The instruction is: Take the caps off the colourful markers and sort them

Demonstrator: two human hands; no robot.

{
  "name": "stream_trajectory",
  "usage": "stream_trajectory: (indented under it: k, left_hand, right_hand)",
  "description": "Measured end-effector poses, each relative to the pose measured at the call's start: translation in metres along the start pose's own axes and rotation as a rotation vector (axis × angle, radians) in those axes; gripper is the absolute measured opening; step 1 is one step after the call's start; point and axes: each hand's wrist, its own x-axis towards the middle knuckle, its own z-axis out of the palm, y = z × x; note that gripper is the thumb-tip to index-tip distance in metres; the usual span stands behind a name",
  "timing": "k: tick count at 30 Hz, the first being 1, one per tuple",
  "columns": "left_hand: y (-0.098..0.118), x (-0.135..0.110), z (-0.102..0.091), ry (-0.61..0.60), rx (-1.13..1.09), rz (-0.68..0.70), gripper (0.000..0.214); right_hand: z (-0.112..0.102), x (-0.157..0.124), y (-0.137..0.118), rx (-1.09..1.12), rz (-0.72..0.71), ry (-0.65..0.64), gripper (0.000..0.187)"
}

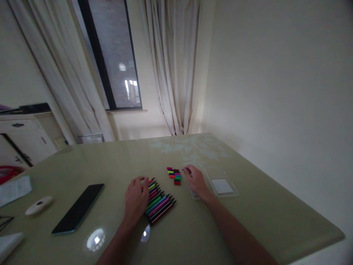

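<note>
A row of uncapped markers [160, 207] in many colours lies slanted on the table, dark tips toward the upper right. My left hand [137, 195] is at the row's upper left end, its bent fingers closed about an orange marker [150, 180] that they partly cover. Right of the row lies a small cluster of coloured marker caps [175, 176]. Beside these caps is my right hand [195, 180], thumb and fingertips pinched together; a tiny dark thing at the tips is too small to name. Under and behind that hand sits a clear plastic case [233, 186], partly hidden.
A black phone [78, 209] lies left of the markers, with a pale oval object [39, 205] further left. White papers [15, 189] and a white object [9, 244] are at the left edge. The table [264, 206] meets a wall on the right.
</note>
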Motion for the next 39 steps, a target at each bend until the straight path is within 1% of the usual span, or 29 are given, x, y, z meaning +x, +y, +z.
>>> stream_trajectory:
  k: [2, 6, 9, 11, 13, 14, 16, 18, 20, 23, 27, 30, 35, 39]
  left_hand:
    - [0.0, -0.001, 0.002, 0.002, 0.016, -0.034, 0.058]
    - [0.006, 0.002, 0.005, 0.001, -0.036, -0.061, 0.057]
    - [0.013, 0.005, 0.002, -0.021, -0.04, -0.077, 0.057]
    - [0.017, 0.003, -0.002, -0.046, 0.008, -0.07, 0.059]
    - [0.022, -0.004, -0.005, -0.07, 0.116, -0.027, 0.063]
    - [0.024, -0.01, -0.005, -0.087, 0.186, 0.004, 0.066]
    - [0.03, -0.024, -0.002, -0.135, 0.317, 0.044, 0.08]
    - [0.035, -0.039, 0.004, -0.199, 0.397, 0.1, 0.099]
    - [0.039, -0.05, 0.011, -0.225, 0.442, 0.164, 0.114]
    - [0.038, -0.056, 0.018, -0.229, 0.475, 0.188, 0.121]
    - [0.032, -0.049, 0.017, -0.243, 0.481, 0.161, 0.116]
    - [0.028, -0.04, 0.012, -0.287, 0.482, 0.16, 0.113]
    - [0.015, -0.02, 0.005, -0.357, 0.46, 0.253, 0.108]
    - [0.002, -0.007, 0.002, -0.38, 0.427, 0.33, 0.105]
  right_hand:
    - [0.001, 0.0, -0.001, 0.014, -0.002, 0.006, 0.023]
    - [0.004, 0.0, -0.002, 0.027, 0.005, 0.007, 0.022]
    - [0.008, 0.0, -0.003, 0.014, 0.009, 0.003, 0.02]
    - [0.009, 0.0, -0.004, 0.024, 0.008, -0.002, 0.02]
    - [0.009, -0.001, -0.004, 0.035, 0.011, -0.008, 0.02]
    - [0.008, -0.001, -0.004, 0.035, 0.015, -0.008, 0.02]
    - [0.007, -0.001, -0.004, 0.025, 0.024, -0.006, 0.02]
    - [0.006, -0.002, -0.004, 0.011, 0.028, -0.006, 0.019]
    - [0.005, -0.002, -0.004, -0.016, 0.017, -0.019, 0.018]
    - [0.005, -0.003, -0.007, -0.122, -0.041, -0.058, 0.017]
    - [0.008, -0.007, -0.013, -0.256, -0.133, -0.134, 0.02]
    - [0.01, -0.01, -0.017, -0.303, -0.154, -0.16, 0.023]
    - [0.01, -0.011, -0.017, -0.318, -0.155, -0.171, 0.023]
    - [0.01, -0.012, -0.017, -0.324, -0.157, -0.179, 0.022]
